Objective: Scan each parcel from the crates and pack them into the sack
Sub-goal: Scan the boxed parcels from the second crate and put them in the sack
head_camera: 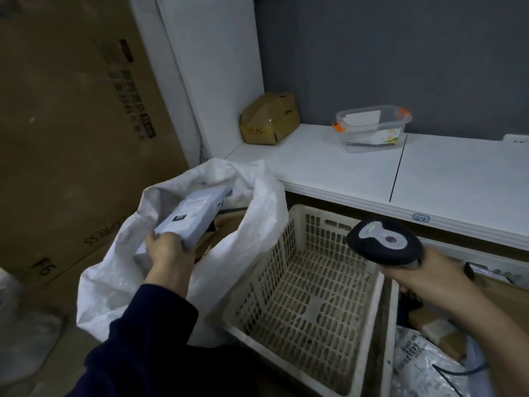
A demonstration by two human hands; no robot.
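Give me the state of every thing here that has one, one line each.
Sack: mouth open, boxes inside.
White parcel: gripped by the left hand, at the sack mouth.
Scanner: held in the right hand.
Middle crate: empty.
Right crate: holds parcels.
Small cardboard box: closed, dented.
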